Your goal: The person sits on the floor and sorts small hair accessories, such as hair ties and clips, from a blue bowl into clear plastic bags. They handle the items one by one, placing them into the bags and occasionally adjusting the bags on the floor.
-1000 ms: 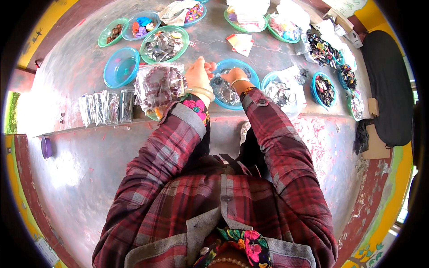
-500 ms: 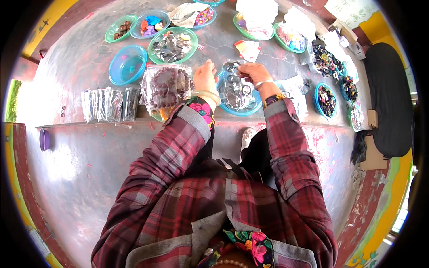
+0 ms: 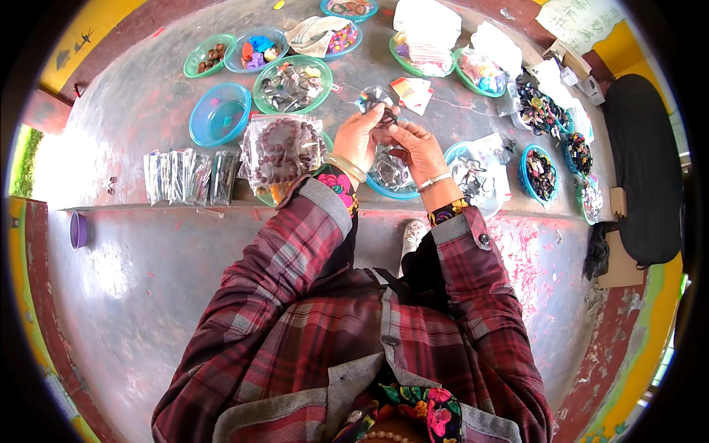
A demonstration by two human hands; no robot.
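Note:
Between my two hands is a small clear plastic packet (image 3: 375, 97) with something dark in it. My left hand (image 3: 356, 142) pinches it from the left between thumb and fingers. From the right, the bent fingertips of my right hand (image 3: 422, 153) close on its lower edge. Directly below is a blue basin (image 3: 391, 195) of similar clear packets, partly hidden by my hands. Next to my left wrist, clear bags of dark brown bead strings (image 3: 279, 151) lie over a green basin. To the right of my right wrist another blue basin (image 3: 473, 183) holds clear bags.
Rows of slim packets (image 3: 181, 177) lie at the left edge of the raised grey surface. Behind stand a blue basin (image 3: 199, 125) and a green basin (image 3: 326, 88) of packets. White and red cards (image 3: 412, 96) lie beyond my hands. Several filled baskets (image 3: 552, 193) stand right.
My right hand has come off the basin toward my left hand. The two hands, apart before, now meet at the packet. The whole view has shifted slightly.

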